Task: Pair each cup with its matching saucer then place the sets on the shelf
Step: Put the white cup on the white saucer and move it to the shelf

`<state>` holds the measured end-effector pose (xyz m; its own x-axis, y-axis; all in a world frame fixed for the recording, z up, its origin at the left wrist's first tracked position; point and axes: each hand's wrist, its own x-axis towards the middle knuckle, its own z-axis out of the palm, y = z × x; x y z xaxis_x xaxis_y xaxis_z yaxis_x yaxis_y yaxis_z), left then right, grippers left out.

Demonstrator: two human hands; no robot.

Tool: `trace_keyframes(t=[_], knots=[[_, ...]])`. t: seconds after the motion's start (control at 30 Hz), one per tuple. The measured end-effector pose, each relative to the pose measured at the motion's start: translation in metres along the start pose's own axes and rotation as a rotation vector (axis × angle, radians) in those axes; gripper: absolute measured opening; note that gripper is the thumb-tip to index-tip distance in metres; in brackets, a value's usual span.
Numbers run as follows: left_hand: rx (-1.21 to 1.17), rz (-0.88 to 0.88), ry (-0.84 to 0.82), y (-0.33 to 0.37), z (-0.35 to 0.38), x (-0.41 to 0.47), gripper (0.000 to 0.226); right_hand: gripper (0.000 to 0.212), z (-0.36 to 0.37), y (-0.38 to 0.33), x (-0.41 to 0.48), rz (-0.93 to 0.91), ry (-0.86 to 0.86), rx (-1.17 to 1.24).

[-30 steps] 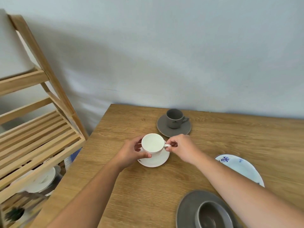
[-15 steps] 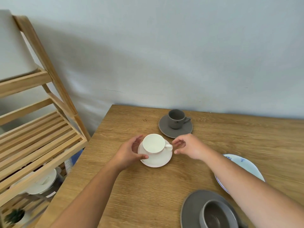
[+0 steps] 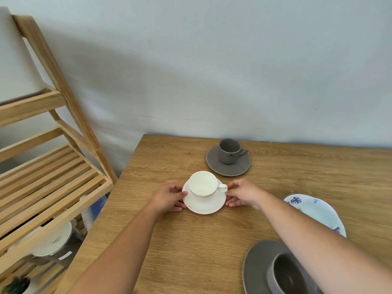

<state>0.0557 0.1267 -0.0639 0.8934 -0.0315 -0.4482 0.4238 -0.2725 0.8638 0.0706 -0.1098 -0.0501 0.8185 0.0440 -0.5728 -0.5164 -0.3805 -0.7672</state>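
A white cup (image 3: 202, 183) stands upright on its white saucer (image 3: 204, 203) in the middle of the wooden table (image 3: 191, 240), handle to the right. My left hand (image 3: 168, 197) grips the saucer's left rim. My right hand (image 3: 241, 195) holds the right rim, fingers under the edge below the handle. Behind them a small grey cup (image 3: 230, 151) sits on a grey saucer (image 3: 228, 166). At the front right a larger grey cup (image 3: 285, 274) rests on a grey saucer (image 3: 257, 266), partly hidden by my right forearm. The slatted wooden shelf (image 3: 53, 187) stands to the left.
A white saucer with blue flowers (image 3: 314, 209) lies at the right, partly under my right forearm. White crockery (image 3: 56, 240) sits on a lower level of the shelf, and a small plant (image 3: 16, 286) shows at the bottom left. A pale wall backs the table.
My right hand let go of the white cup's handle and dropped to the saucer's right rim. My left hand shifted from the cup's side to the saucer's left rim.
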Motion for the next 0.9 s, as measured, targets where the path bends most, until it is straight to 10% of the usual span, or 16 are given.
trace_keyframes(t=[0.53, 0.9], knots=[[-0.152, 0.109, -0.004, 0.004, -0.019, -0.025, 0.018, 0.016, 0.023, -0.02, -0.025, -0.085, 0.115, 0.016], [-0.234, 0.094, 0.263, -0.013, -0.071, -0.104, 0.019, 0.013, 0.079, -0.061, -0.048, -0.264, -0.102, -0.083]])
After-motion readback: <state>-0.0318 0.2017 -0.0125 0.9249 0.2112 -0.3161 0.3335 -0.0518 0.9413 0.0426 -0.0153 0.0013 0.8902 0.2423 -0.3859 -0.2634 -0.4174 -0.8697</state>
